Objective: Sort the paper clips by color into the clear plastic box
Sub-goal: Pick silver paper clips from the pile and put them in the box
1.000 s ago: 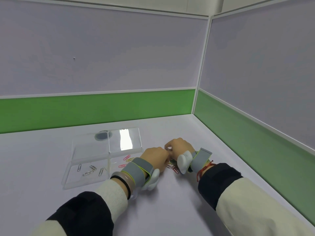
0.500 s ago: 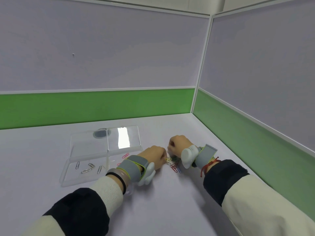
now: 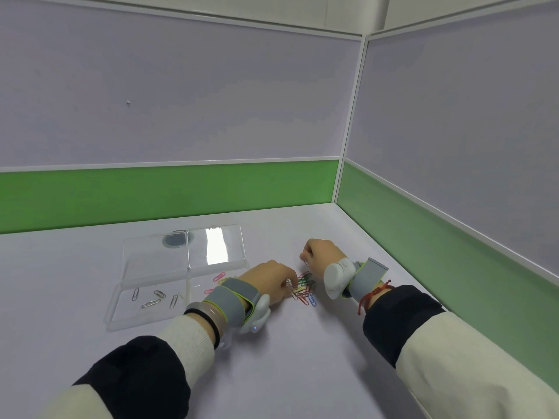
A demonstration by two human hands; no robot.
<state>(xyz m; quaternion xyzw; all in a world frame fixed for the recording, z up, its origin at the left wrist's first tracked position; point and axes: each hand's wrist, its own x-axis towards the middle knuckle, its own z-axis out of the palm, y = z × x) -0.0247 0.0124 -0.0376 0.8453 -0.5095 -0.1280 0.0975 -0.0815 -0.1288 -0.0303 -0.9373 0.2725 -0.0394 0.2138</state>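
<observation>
Right hand (image 3: 322, 255) lifted, apparently pinching a clip; pile (image 3: 303, 288) beside curled left hand (image 3: 269, 281).

- The left hand (image 3: 269, 281) is covering the near-left edge of the paper clip pile (image 3: 304, 290), and its fingertips are curling out of sight.
- The right hand (image 3: 323, 257) is closing on something thin; what it is pinching is too small to tell.
- Pink clips (image 3: 218, 277) in the clear plastic box (image 3: 145, 320) are partly hiding behind the left wrist strap (image 3: 233, 299).
- Both sleeves are running off the bottom edge.
</observation>
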